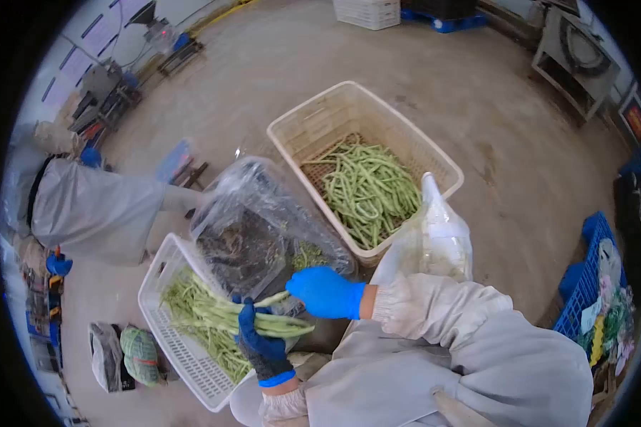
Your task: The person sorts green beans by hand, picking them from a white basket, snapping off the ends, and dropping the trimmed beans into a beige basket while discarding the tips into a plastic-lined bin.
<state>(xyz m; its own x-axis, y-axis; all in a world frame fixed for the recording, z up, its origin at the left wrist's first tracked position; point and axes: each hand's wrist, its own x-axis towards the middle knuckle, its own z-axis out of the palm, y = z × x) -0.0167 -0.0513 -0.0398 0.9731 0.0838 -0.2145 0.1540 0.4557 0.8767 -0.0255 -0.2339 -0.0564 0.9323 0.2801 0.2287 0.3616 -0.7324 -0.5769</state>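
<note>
My left hand, in a dark blue glove, is closed around a bunch of long green beans. My right hand, in a bright blue glove, is closed at the tip of one green bean just above that bunch. Below the left hand, a white crate holds more beans. Beyond my hands stands a container lined with a clear plastic bag, with dark matter and green scraps inside. A beige crate farther off has a heap of beans in it.
At the left stands another person in a grey apron. A green bundle lies on the floor by the white crate. To the right is a blue crate with colourful items. White crates and a blue pallet are at the back.
</note>
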